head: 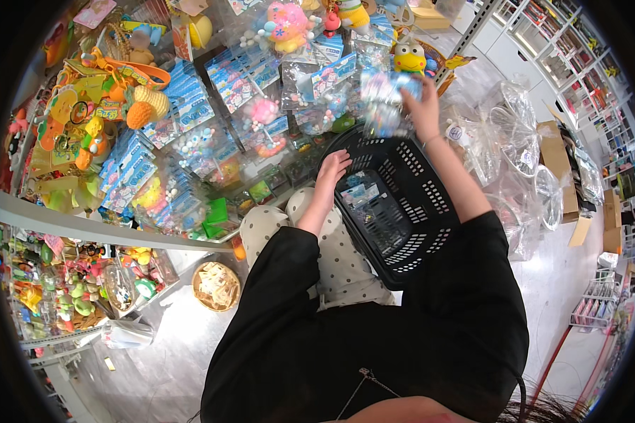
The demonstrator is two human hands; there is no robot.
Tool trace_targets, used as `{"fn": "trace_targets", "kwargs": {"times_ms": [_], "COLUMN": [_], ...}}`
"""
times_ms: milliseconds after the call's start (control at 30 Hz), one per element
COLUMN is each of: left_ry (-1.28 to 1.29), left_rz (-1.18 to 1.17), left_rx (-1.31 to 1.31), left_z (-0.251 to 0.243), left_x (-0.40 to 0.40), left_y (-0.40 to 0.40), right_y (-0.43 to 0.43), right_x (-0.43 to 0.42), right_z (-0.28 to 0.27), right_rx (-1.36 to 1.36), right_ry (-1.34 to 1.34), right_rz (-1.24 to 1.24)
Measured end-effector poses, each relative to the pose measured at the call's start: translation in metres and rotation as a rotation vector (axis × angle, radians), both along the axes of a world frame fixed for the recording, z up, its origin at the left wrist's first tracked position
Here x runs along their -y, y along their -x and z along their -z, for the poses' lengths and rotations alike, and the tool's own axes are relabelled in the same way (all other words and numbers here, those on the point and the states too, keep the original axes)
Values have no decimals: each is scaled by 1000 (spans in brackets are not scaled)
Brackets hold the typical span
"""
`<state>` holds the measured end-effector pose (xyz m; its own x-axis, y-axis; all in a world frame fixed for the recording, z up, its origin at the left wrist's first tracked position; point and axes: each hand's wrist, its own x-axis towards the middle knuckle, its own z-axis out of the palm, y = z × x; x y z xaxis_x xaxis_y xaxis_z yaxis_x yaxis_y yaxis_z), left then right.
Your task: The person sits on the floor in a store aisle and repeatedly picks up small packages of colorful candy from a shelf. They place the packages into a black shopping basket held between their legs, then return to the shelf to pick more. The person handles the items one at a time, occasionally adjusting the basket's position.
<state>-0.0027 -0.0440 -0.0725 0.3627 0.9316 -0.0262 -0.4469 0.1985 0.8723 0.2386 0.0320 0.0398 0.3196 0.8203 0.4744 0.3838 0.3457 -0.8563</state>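
Note:
My right hand (423,108) grips a clear-bagged toy packet (383,106) with a blue and white card. Motion blurs the packet, which is above the far end of a black plastic shopping basket (420,180). My left hand (330,174) is held beside the basket's left rim, fingers extended, with nothing in it; whether it touches the rim I cannot tell. A few packets (360,193) lie at the bottom of the basket. Similar bagged toy packets (264,124) with blue header cards hang in rows on the display before me.
Orange and yellow plush keychains (106,106) hang at the left. A green frog-like toy (409,58) is beyond the basket. Clear plastic bags (508,137) and cardboard boxes (558,169) line the right side. A round wicker basket (217,286) stands on the floor at left.

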Motion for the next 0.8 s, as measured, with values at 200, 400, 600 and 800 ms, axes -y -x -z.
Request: {"fn": "trace_targets", "kwargs": {"times_ms": [200, 400, 600, 800], "left_ry": [126, 111, 171, 173], "left_rz": [59, 74, 102, 104], "left_rx": [120, 85, 127, 138], "left_z": [6, 4, 5, 4], "left_x": [-4, -5, -9, -11], "left_y": [2, 3, -3, -4], "right_y": [-51, -47, -57, -44], "right_x": [-77, -99, -96, -82], "right_z": [-44, -18, -8, -28], "right_rx": [85, -21, -50, -21], "right_ry": [-149, -211, -25, 112], "right_rz": [144, 129, 153, 69]}}
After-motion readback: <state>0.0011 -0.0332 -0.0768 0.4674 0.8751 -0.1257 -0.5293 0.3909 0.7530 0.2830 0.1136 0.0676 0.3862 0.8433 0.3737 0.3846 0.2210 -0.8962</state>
